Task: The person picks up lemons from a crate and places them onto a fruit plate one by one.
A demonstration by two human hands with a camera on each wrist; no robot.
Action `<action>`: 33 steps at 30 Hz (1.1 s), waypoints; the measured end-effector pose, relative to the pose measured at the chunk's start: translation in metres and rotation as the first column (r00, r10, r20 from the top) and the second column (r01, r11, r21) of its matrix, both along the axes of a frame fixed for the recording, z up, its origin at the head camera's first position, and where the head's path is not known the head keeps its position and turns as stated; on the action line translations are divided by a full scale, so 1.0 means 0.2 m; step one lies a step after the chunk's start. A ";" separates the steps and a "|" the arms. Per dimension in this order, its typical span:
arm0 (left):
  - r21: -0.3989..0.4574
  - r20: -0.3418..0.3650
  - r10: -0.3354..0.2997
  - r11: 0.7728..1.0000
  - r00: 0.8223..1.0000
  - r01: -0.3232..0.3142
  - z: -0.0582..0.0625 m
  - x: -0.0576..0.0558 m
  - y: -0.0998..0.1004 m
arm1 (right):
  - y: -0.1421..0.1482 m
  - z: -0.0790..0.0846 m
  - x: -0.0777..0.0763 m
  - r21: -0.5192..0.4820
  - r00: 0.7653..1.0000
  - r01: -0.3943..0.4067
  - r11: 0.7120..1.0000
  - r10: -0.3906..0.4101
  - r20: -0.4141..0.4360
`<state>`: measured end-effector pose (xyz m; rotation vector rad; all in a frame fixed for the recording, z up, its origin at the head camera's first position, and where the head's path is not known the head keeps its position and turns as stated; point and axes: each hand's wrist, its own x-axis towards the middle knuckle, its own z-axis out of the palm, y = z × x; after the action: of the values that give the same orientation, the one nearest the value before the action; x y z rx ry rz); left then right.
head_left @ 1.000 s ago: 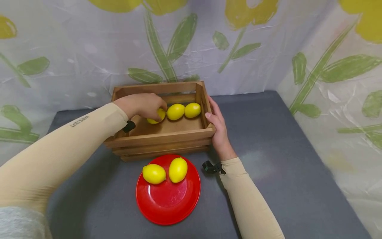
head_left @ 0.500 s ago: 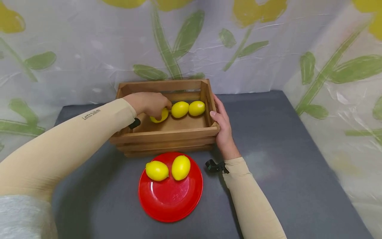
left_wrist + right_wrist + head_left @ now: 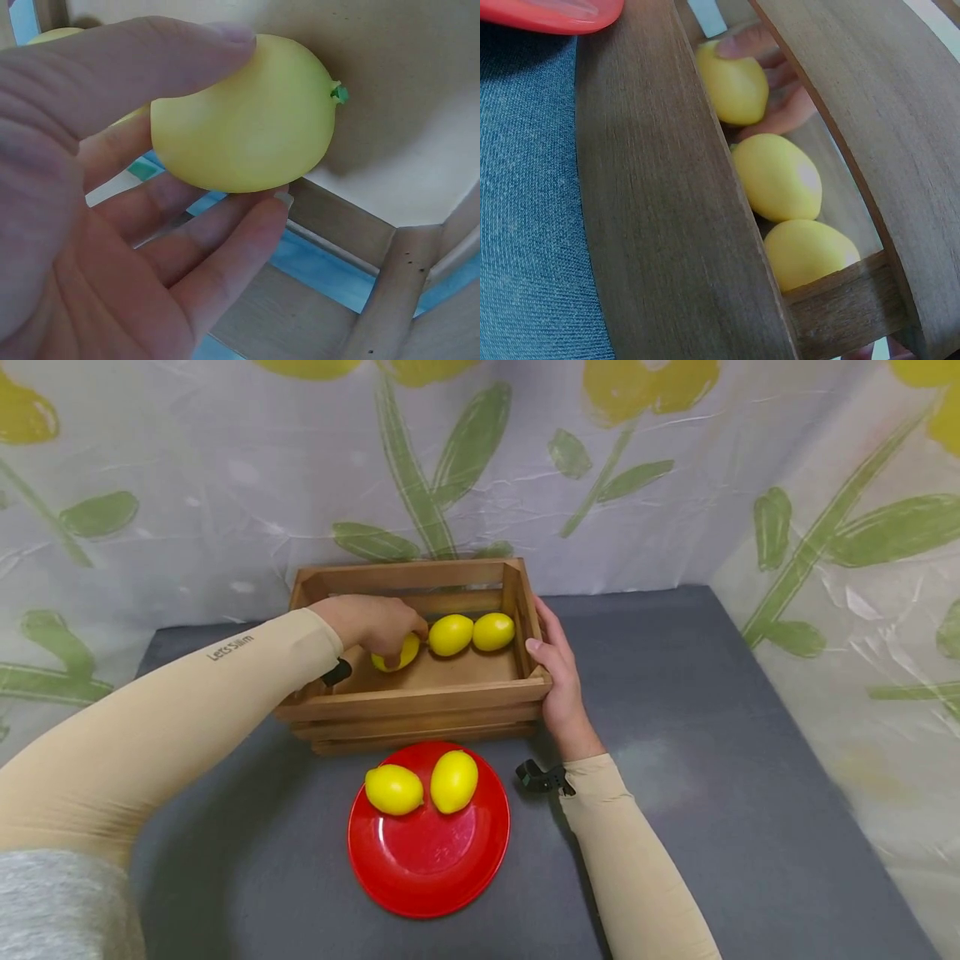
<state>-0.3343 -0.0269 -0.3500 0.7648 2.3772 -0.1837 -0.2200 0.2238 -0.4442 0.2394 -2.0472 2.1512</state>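
Left hand (image 3: 378, 623) has a yellow oval lemon (image 3: 408, 652) pinched kinda centre-left, right hand (image 3: 561, 681) grips the brown slatted wooden crate (image 3: 420, 703) mid-frame.

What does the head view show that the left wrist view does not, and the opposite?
Only the head view: the red plate with two lemons, the right grip on the wooden crate, the flower-patterned sheet.
Only the left wrist view: the green tip on the held lemon.
Both: the left grip holding this lemon inside the crate, another lemon nearby.
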 end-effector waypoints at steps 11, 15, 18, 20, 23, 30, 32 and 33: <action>-0.032 0.004 -0.024 0.999 1.000 0.024 0.01 0.01 0.01 | 0.00 0.01 0.00 0.003 1.000 -0.002 1.000 0.002 -0.004; -0.031 0.003 -0.029 0.999 1.000 0.029 0.00 0.00 0.01 | 0.00 0.00 0.00 -0.001 1.000 -0.008 1.000 0.008 -0.009; -0.027 0.003 -0.026 0.999 1.000 0.027 -0.01 0.00 0.01 | 0.00 0.00 0.00 -0.002 1.000 -0.010 1.000 0.010 -0.011; -0.024 0.004 -0.029 0.999 1.000 0.029 -0.01 0.01 0.00 | 0.00 0.00 0.00 -0.003 1.000 -0.010 1.000 0.010 -0.011; -0.021 0.005 -0.034 0.999 0.999 0.034 0.00 0.01 0.00 | 0.00 0.00 0.00 0.005 1.000 -0.004 1.000 0.005 -0.008; 0.017 -0.011 -0.023 1.000 1.000 0.023 0.08 0.05 -0.03 | -0.01 0.00 0.01 0.010 1.000 0.000 1.000 0.000 -0.004; 0.051 -0.021 -0.027 0.998 0.999 0.028 0.13 0.07 -0.04 | -0.01 0.00 0.01 0.007 1.000 0.003 1.000 -0.003 -0.004; 0.069 -0.025 -0.030 0.997 0.999 0.032 0.16 0.07 -0.04 | 0.00 0.00 0.01 0.005 1.000 0.005 1.000 -0.005 -0.003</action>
<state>-0.3193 -0.0346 -0.3190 0.8369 2.4067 -0.1241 -0.2184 0.2231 -0.4435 0.2383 -2.0503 2.1415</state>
